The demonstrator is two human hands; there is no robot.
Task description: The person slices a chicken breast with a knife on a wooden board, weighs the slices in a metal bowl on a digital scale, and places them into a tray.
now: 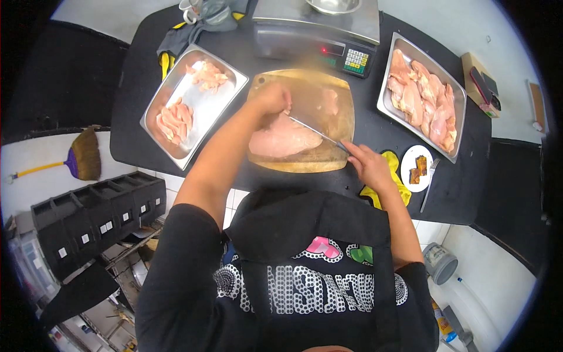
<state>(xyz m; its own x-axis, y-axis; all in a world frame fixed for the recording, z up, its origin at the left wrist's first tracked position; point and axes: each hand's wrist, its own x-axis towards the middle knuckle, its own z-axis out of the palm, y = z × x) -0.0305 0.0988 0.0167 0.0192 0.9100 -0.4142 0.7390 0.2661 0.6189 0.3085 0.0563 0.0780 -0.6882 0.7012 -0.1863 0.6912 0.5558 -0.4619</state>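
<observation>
A large raw chicken breast (284,139) lies on the near part of a wooden cutting board (270,163). My right hand (368,166) grips the dark handle of a knife (311,129); its blade slants to the far left across the meat's upper edge. Close to the blade's tip, my left hand (274,98) is closed, its fingertips pinching a pale bit at that edge, probably chicken, too small to make out. A smaller piece of chicken (329,102) sits apart on the board's far right.
Left, a steel tray (206,110) holds two piles of chicken strips. Right, another steel tray (404,124) holds several whole breasts. A digital scale (311,47) stands behind the board. Near my right hand are a yellow cloth (394,176), a white plate (412,154) with food and a fork (429,186).
</observation>
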